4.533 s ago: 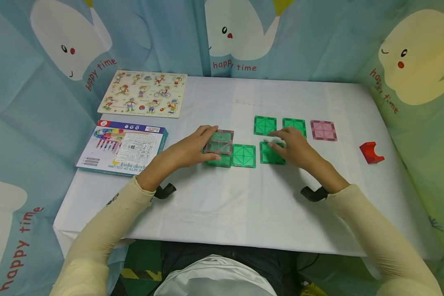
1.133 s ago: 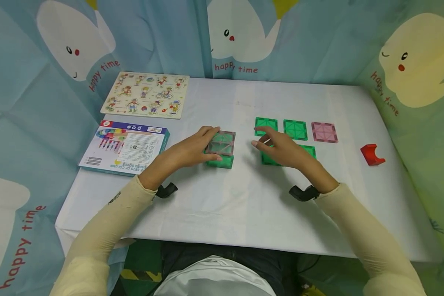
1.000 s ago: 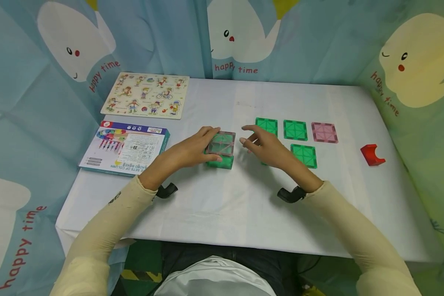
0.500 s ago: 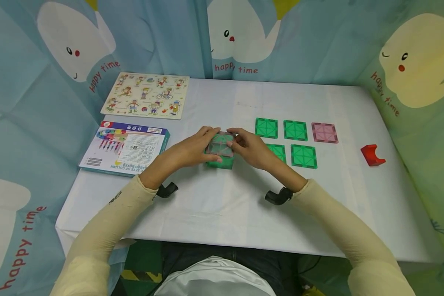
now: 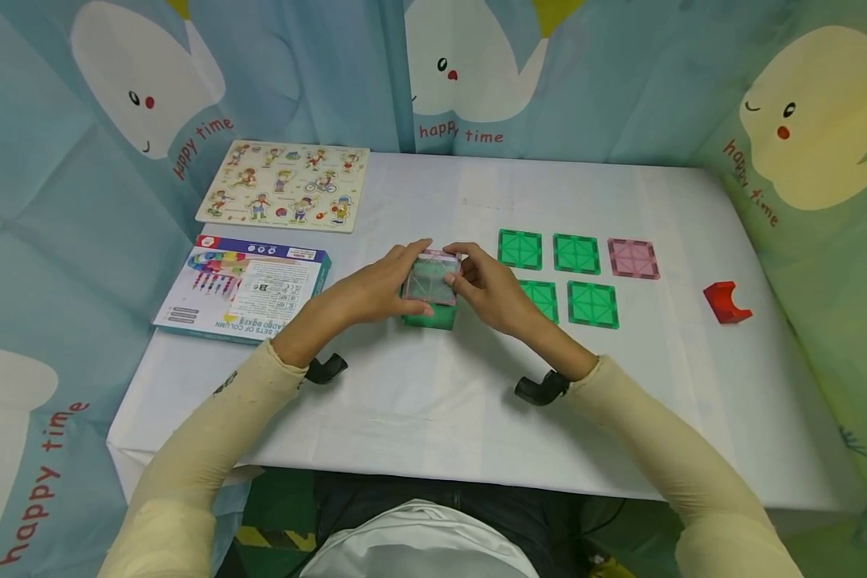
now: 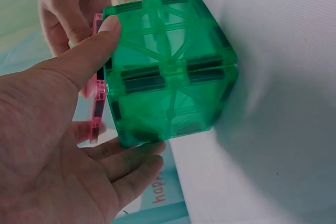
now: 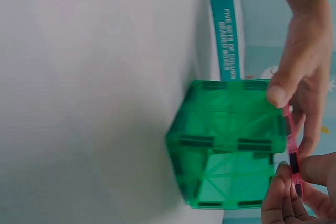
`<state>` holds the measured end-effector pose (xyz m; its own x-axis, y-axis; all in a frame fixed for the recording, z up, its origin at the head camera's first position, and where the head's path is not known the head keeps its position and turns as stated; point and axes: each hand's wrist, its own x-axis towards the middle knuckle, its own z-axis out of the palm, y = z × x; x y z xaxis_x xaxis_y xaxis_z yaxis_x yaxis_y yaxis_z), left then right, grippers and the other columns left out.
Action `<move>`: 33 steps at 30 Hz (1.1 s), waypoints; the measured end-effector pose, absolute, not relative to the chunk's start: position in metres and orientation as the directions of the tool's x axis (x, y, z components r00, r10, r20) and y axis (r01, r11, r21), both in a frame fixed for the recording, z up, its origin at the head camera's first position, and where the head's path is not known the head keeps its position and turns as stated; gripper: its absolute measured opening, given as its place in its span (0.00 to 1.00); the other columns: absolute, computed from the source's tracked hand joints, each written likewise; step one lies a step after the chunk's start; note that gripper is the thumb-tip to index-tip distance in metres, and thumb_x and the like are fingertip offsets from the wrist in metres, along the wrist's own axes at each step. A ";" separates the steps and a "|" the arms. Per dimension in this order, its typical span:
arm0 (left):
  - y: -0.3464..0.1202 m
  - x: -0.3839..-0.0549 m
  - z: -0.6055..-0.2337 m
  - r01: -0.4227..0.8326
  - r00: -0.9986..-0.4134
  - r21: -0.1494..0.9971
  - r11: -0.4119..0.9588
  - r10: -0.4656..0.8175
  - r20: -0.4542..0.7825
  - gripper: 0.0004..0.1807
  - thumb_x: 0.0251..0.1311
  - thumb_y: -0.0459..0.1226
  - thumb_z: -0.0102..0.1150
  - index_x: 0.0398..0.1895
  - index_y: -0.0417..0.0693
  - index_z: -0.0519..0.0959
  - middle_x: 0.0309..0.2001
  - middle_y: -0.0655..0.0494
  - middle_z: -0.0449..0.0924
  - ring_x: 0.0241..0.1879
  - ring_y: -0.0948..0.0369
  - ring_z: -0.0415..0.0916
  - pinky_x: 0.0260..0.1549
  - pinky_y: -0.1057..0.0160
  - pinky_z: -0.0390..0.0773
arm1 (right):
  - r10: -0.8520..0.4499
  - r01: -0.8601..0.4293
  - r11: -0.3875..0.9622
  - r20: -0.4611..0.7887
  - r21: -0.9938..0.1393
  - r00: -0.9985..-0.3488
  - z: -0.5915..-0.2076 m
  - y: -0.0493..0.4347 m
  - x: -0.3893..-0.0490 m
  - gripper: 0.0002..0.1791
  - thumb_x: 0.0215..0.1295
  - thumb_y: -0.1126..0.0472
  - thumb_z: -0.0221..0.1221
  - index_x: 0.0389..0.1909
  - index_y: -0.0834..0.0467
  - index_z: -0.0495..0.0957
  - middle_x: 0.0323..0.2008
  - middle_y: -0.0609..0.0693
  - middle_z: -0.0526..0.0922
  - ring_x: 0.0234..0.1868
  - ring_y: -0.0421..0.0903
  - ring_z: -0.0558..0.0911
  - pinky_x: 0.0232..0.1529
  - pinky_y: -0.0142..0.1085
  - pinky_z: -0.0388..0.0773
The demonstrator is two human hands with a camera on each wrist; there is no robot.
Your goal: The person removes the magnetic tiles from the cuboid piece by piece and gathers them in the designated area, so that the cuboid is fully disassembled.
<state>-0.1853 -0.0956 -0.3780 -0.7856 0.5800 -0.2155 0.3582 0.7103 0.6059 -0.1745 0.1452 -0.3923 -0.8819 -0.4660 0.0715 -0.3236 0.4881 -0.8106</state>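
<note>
A cube of clear green magnetic tiles (image 6: 170,72) stands on the white table. My left hand (image 5: 376,291) grips it from the left, its thumb on the near face and its fingers round the far side. A pink magnetic tile (image 7: 292,148) lies over the cube's top, tilted, with its far edge raised in the head view. My right hand (image 5: 493,291) pinches the right edge of this pink tile between thumb and fingers. Just right of the hands, several flat green tiles (image 5: 593,305) and one flat pink tile (image 5: 633,259) lie in two rows.
A boxed set (image 5: 242,287) lies left of the left hand, with a picture puzzle board (image 5: 283,186) behind it. A red notched block (image 5: 726,303) sits near the table's right side. Printed curtains (image 5: 318,72) surround the table.
My right hand has moved left from the flat tiles to the pink tile, whose far edge has risen. The green tile beside the cube has gone; one now lies farther right.
</note>
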 end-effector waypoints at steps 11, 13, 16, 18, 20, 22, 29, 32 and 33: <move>-0.098 -0.187 -0.383 0.341 -0.795 0.668 0.661 0.582 -0.170 0.70 0.65 0.54 0.72 0.84 0.69 0.20 0.87 0.48 0.39 0.83 0.47 0.50 0.77 0.42 0.61 | -0.404 -0.346 0.431 0.164 -0.834 -0.900 -0.390 0.148 -0.168 0.24 0.80 0.62 0.59 0.73 0.56 0.71 0.45 0.59 0.83 0.43 0.59 0.86 0.43 0.40 0.78; -0.098 -0.187 -0.384 0.330 -0.800 0.674 0.661 0.575 -0.172 0.70 0.65 0.55 0.72 0.85 0.65 0.21 0.87 0.52 0.33 0.85 0.49 0.41 0.80 0.43 0.55 | -0.377 -0.353 0.427 0.191 -0.833 -0.906 -0.389 0.152 -0.165 0.23 0.80 0.62 0.59 0.72 0.56 0.71 0.44 0.60 0.84 0.42 0.59 0.86 0.42 0.38 0.78; -0.097 -0.187 -0.384 0.322 -0.801 0.662 0.677 0.568 -0.191 0.66 0.66 0.56 0.70 0.87 0.57 0.29 0.87 0.50 0.35 0.85 0.51 0.41 0.81 0.46 0.52 | -0.332 -0.369 0.444 0.233 -0.816 -0.914 -0.386 0.164 -0.162 0.23 0.81 0.62 0.58 0.73 0.57 0.71 0.44 0.59 0.83 0.42 0.60 0.86 0.41 0.33 0.77; -0.097 -0.187 -0.383 0.336 -0.796 0.634 0.697 0.570 -0.203 0.61 0.67 0.58 0.69 0.88 0.52 0.38 0.86 0.47 0.41 0.84 0.50 0.46 0.80 0.46 0.55 | -0.303 -0.371 0.453 0.251 -0.811 -0.919 -0.382 0.176 -0.161 0.24 0.82 0.62 0.57 0.74 0.57 0.70 0.44 0.59 0.83 0.42 0.59 0.85 0.40 0.30 0.77; -0.097 -0.187 -0.383 0.362 -0.790 0.606 0.708 0.578 -0.204 0.57 0.68 0.59 0.67 0.87 0.49 0.45 0.85 0.46 0.47 0.83 0.50 0.51 0.79 0.46 0.58 | -0.277 -0.371 0.463 0.267 -0.805 -0.923 -0.377 0.191 -0.161 0.24 0.82 0.63 0.56 0.74 0.57 0.68 0.45 0.59 0.82 0.41 0.56 0.84 0.39 0.27 0.76; -0.098 -0.186 -0.383 0.387 -0.784 0.582 0.716 0.588 -0.202 0.55 0.69 0.60 0.65 0.87 0.47 0.48 0.83 0.46 0.49 0.81 0.50 0.54 0.77 0.46 0.61 | -0.249 -0.360 0.489 0.269 -0.794 -0.931 -0.371 0.209 -0.161 0.24 0.81 0.64 0.56 0.74 0.57 0.68 0.45 0.60 0.82 0.40 0.49 0.84 0.39 0.25 0.75; -0.101 -0.183 -0.382 0.403 -0.779 0.565 0.719 0.594 -0.200 0.53 0.71 0.61 0.61 0.87 0.49 0.47 0.84 0.48 0.46 0.82 0.50 0.54 0.77 0.46 0.63 | -0.109 -0.186 0.654 0.152 -0.734 -0.982 -0.359 0.291 -0.162 0.25 0.83 0.58 0.55 0.76 0.52 0.68 0.54 0.59 0.80 0.41 0.31 0.80 0.40 0.17 0.74; -0.103 -0.182 -0.381 0.405 -0.780 0.562 0.721 0.593 -0.199 0.52 0.73 0.61 0.59 0.87 0.50 0.47 0.85 0.48 0.45 0.82 0.50 0.53 0.77 0.47 0.62 | -0.045 -0.085 0.694 0.074 -0.715 -0.996 -0.360 0.329 -0.161 0.26 0.83 0.54 0.54 0.78 0.52 0.67 0.58 0.57 0.76 0.41 0.27 0.78 0.39 0.17 0.73; -0.104 -0.182 -0.381 0.404 -0.781 0.559 0.724 0.591 -0.200 0.51 0.73 0.61 0.59 0.87 0.49 0.47 0.85 0.48 0.46 0.82 0.50 0.53 0.77 0.47 0.62 | -0.030 -0.058 0.701 0.053 -0.710 -0.998 -0.360 0.342 -0.161 0.27 0.83 0.54 0.54 0.78 0.52 0.67 0.59 0.56 0.75 0.41 0.25 0.78 0.38 0.18 0.73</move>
<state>-0.1819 -0.1039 -0.3807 -0.7812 0.5912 -0.2004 0.4045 0.7239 0.5589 -0.1614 0.3418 -0.3604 -0.9982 -0.0295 0.0528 -0.0583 0.7015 -0.7103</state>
